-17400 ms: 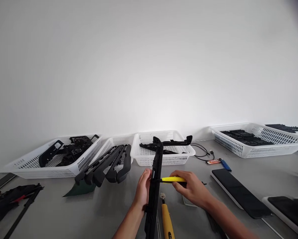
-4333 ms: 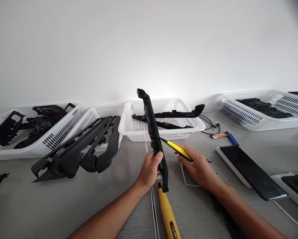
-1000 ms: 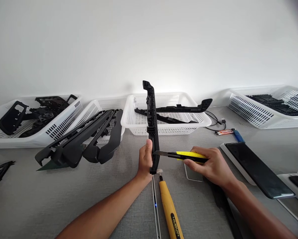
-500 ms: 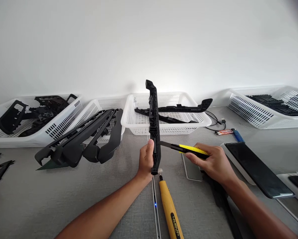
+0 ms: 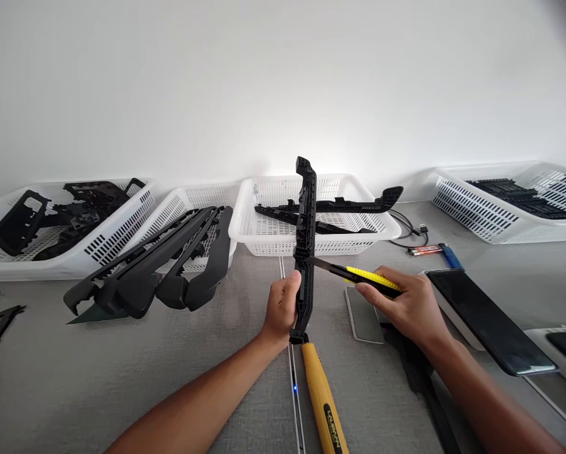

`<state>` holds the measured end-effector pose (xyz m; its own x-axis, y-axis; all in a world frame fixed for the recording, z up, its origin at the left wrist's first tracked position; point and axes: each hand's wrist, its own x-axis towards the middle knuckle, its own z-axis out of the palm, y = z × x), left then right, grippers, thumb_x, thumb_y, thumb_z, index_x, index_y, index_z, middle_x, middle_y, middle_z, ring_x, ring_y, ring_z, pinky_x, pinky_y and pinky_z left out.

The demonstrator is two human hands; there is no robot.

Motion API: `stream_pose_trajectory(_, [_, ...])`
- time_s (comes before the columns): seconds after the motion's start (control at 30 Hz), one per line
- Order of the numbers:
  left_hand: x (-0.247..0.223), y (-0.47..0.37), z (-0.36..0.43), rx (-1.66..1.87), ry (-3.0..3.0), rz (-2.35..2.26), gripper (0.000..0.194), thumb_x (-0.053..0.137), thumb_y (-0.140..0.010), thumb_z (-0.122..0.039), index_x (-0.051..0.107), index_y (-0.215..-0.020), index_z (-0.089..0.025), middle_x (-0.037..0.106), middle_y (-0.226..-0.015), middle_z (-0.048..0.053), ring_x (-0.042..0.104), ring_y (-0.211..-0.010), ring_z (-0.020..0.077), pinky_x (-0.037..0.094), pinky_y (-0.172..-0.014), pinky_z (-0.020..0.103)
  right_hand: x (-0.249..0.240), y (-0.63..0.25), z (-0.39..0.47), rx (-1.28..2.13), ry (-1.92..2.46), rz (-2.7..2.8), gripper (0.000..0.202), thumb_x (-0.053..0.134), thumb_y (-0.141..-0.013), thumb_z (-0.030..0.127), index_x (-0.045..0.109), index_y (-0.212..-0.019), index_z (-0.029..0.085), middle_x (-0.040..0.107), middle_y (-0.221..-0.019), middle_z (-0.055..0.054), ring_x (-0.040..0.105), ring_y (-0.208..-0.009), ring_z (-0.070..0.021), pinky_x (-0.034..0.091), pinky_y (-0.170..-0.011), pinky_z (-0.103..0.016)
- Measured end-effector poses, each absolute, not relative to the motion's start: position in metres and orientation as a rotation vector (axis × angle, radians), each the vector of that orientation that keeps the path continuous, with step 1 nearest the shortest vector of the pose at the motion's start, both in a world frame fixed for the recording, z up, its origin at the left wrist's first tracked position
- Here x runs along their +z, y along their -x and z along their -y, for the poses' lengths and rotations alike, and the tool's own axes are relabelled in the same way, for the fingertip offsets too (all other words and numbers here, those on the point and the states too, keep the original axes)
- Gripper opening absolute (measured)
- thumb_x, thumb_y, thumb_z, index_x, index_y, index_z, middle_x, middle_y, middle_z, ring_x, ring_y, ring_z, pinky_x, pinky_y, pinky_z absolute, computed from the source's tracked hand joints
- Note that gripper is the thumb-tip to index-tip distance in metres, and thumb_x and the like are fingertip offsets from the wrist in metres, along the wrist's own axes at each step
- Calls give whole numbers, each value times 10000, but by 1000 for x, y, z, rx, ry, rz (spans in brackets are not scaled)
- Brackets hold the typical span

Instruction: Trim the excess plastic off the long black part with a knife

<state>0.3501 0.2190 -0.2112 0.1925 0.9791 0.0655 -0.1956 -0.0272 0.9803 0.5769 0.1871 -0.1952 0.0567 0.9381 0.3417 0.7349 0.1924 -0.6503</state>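
My left hand is closed round the lower part of a long black plastic trim piece, which stands nearly upright with its ribbed side facing me. In my right hand is a yellow and black utility knife, its blade pointing left. The blade tip meets the right edge of the trim piece around mid-length, just above my left thumb. Below the piece's bottom end lies a yellow pen-shaped power tool on the grey table, its tip hidden behind the piece.
Behind my hands, a white basket holds similar black strips. Larger dark trim pieces lean over another basket at left. Further baskets stand at far left and far right. A phone, a lighter and a cable lie at right.
The trim piece has shifted slightly right and its top tilts differently. The knife blade has moved up along the piece's edge. Both hands keep their grip.
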Motion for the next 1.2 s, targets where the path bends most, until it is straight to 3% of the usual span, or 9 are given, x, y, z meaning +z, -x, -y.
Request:
stream_pose_trajectory(0.2, [-210,-350,-220,1126,-1114,-886,728,573,-845,-830,257,-528,-256,244,-478,-60,206,-437,87,178,-421,287,-193,-574,-189,237,1514,1769,370,570,-994,507,745,-893,196,723,-774,-37,627,-666,-173,472,-636,-283])
stream_pose_trajectory(0.3, [-211,-350,-219,1128,-1092,-872,694,597,-862,-774,288,-525,-251,273,-470,-63,240,-421,81,204,-408,265,-195,-573,-191,158,1479,1789,337,592,-998,480,771,-1058,201,743,-916,-64,681,-826,-217,506,-751,-319])
stream_pose_trajectory(0.43, [-213,-350,-219,1104,-1063,-898,626,593,-895,-691,334,-544,-242,323,-476,-63,302,-415,87,258,-408,244,-201,-573,-193,100,1424,1817,378,626,-999,476,760,-1232,211,725,-965,-67,672,-870,-228,497,-797,-345])
stream_pose_trajectory(0.8, [-208,-349,-218,1076,-1096,-882,531,658,-870,-626,382,-637,-237,325,-537,-84,292,-448,78,251,-422,224,-193,-573,-189,242,1461,1864,321,600,-1002,480,802,-1053,237,760,-875,-32,663,-778,-205,416,-768,-366])
stream_pose_trajectory(1.2, [-217,-349,-220,1097,-1124,-903,505,631,-878,-599,372,-638,-238,337,-540,-79,309,-453,81,259,-421,225,-197,-577,-192,213,1509,1828,319,578,-1009,450,804,-1019,225,791,-906,-43,680,-783,-218,463,-789,-364])
